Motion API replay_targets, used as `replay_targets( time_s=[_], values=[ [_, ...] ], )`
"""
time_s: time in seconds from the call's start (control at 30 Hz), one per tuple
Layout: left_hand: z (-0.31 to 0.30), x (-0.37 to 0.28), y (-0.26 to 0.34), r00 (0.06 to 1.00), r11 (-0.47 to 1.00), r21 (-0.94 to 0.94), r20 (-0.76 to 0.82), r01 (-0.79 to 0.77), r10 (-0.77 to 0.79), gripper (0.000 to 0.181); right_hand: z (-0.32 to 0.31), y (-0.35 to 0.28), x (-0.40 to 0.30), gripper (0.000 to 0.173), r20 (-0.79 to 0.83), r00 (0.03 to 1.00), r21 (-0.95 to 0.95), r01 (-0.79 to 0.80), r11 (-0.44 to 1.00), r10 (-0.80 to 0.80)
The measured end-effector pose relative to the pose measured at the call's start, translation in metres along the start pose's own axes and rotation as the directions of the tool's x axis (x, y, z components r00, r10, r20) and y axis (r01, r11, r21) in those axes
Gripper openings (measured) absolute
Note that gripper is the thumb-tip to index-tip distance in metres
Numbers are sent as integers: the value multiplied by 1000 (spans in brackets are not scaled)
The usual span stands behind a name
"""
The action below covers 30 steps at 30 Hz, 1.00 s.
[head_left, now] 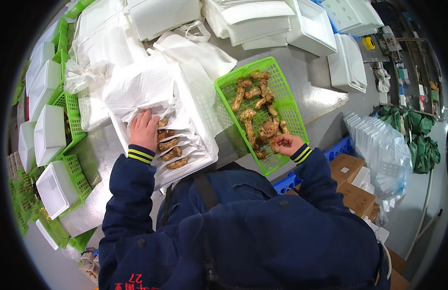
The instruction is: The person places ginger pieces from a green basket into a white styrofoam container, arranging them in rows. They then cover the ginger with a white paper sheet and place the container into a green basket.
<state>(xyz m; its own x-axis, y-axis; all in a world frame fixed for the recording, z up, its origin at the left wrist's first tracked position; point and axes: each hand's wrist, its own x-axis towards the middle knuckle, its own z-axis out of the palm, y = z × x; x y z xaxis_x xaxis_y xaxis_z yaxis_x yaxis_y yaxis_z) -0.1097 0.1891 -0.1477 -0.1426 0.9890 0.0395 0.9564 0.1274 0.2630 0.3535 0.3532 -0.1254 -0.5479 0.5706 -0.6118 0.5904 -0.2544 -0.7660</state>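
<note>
A white foam box (204,125) stands before me, lined with white paper sheets (142,88). Brown mushrooms (169,144), which look like matsutake, lie in a row inside it with paper folds between them. My left hand (144,130) rests palm down on the paper at the row's left side, its fingertips near the uppermost mushroom; nothing shows in its grasp. To the right is a green plastic basket (291,108) of loose mushrooms. Over its lower right part, my right hand (288,144) pinches the stem of a large-capped mushroom (268,131) between thumb and fingers.
Stacked white foam sheets (256,18) and a white bag (195,50) lie on the metal table (318,94) at the back. Foam boxes (312,27) stand at the back right. More boxes (50,132) sit over green crates (73,116) at left. Cardboard cartons (349,168) are below right.
</note>
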Motion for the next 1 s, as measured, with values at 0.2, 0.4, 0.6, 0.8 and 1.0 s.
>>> replay_targets(
  time_s=[0.2,0.4,0.6,0.8,1.0],
  values=[
    [-7,0,2,999,995,-97,46,-2,7,33,-4,-5,6,33,20,994,241,-112,964,110],
    [3,-7,-2,999,992,-122,23,-22,25,36,-15,13,32,34,-269,956,70,-103,992,118],
    [5,-7,-3,999,993,-118,24,-26,29,35,-5,40,52,44,-461,887,-100,-54,993,2],
    [5,-7,-4,999,989,-143,19,-30,33,35,18,3,50,50,-360,838,-805,-58,591,-409],
    [8,-8,-6,998,986,-154,-28,-66,62,36,28,-6,57,53,-264,947,-785,-100,612,-184]
  ],
)
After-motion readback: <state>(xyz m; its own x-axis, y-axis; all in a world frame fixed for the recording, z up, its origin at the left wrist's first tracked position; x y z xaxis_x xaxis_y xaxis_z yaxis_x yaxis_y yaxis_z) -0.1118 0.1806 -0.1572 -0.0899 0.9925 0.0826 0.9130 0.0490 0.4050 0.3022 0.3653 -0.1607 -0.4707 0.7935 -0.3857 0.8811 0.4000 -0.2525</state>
